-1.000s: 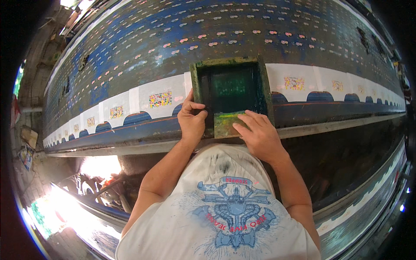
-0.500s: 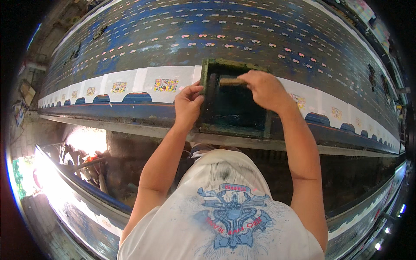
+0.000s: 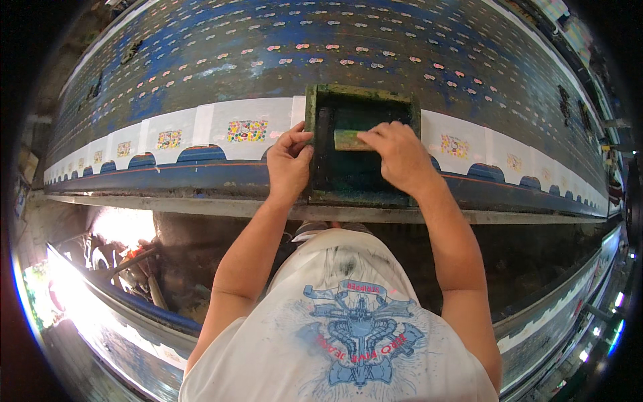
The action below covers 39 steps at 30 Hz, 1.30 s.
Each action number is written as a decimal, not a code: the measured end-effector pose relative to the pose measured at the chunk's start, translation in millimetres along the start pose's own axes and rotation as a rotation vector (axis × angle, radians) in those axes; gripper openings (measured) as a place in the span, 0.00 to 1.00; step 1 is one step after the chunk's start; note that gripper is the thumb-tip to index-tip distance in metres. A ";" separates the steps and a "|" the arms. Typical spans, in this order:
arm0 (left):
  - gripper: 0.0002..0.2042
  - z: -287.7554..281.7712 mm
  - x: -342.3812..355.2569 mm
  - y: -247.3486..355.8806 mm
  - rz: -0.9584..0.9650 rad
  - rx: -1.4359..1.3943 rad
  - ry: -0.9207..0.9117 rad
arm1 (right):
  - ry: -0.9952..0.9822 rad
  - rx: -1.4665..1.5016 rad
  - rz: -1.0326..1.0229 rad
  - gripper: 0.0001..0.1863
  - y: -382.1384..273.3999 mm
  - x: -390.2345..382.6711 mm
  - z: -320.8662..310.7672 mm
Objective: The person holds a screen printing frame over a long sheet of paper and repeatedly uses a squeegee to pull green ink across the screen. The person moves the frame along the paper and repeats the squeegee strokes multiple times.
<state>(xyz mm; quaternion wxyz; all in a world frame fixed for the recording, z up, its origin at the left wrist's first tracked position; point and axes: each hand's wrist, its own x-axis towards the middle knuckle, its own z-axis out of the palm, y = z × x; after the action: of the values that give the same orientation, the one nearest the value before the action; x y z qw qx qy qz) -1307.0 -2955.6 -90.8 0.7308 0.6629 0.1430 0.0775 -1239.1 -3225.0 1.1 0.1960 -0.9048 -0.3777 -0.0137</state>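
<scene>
A screen-printing frame (image 3: 311,110) with dark, green-stained wooden sides lies over the row of white cloth pieces, right in front of me. My left hand (image 3: 289,164) grips its left side, fingers curled against the wood. Inside the frame, my right hand (image 3: 403,159) is closed on the right part of a squeegee (image 3: 347,140), a short wooden-handled tool held crosswise. The squeegee's lower edge is hard to see against the dark mesh (image 3: 358,177). Whatever lies directly beneath the frame is hidden.
White cloth pieces with colourful prints (image 3: 248,130) line the near side of a long printing table (image 3: 268,84). Small pink and white marks in rows cover its dark, blue-stained top. The table's front edge (image 3: 254,206) runs before my body. Another long table (image 3: 127,285) stands behind me.
My right hand has drawn the squeegee toward me inside the frame, from near the far side to about the middle. My left hand stays on the frame's left side.
</scene>
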 end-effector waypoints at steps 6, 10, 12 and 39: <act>0.17 2.6 -6.6 -13.8 0.122 0.009 -0.016 | 0.021 0.030 0.014 0.22 -44.3 -37.3 0.8; 0.19 4.3 -12.8 -17.4 0.135 0.057 -0.031 | 0.026 0.054 0.045 0.23 -66.4 -56.3 3.5; 0.22 3.1 -15.6 -14.8 0.225 0.222 -0.048 | 0.012 0.055 0.064 0.23 -72.4 -62.4 4.8; 0.18 206.9 -49.1 -29.6 0.292 0.074 -0.061 | 0.629 0.663 0.479 0.20 116.7 -267.1 -35.8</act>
<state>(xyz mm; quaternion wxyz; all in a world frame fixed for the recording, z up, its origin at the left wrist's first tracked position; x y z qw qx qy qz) -1291.2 -3169.6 -98.3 0.6909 0.7052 0.0256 0.1573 -1345.1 -3493.7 -52.2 0.5741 -0.8072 -0.0668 -0.1195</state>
